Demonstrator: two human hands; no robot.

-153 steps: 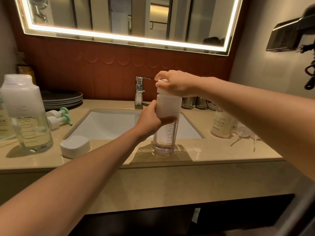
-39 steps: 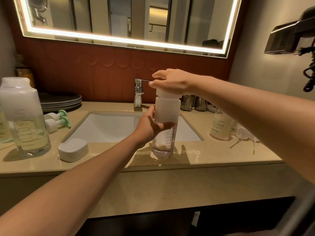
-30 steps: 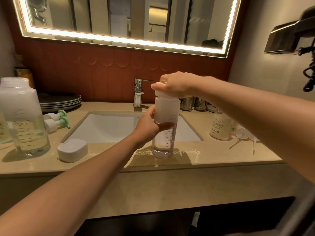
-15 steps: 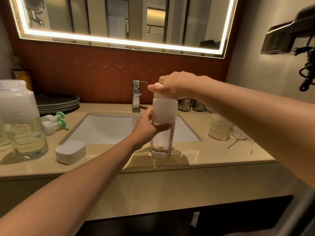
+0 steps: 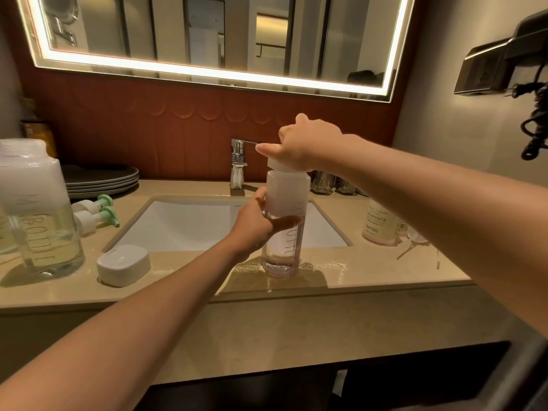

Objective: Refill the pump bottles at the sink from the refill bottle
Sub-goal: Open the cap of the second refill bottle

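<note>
Forearms reach in from the lower left and the right edge and meet above the front strip of the beige desk. There a tall clear bottle stands upright, just in front of the sink. Its lower half is see-through with grey lettering running up it, and its upper half is frosted white. The left hand wraps round the bottle's middle, with the thumb lying across the front. The right hand comes down from above, its fingers curled over the white cap on the neck and gripping it.

To the left, a white rounded box sits on the desk near the sink's corner. Beyond it stands a larger bottle of the same style, holding pale yellowish liquid. Two white-and-green pump heads lie on their sides between that bottle and the sink. On the right a cream bottle with printed text stands partly behind the right forearm.

Farther back are a stack of dark plates, the chrome tap and some glass tumblers. On the wall above hangs a lit mirror.
</note>
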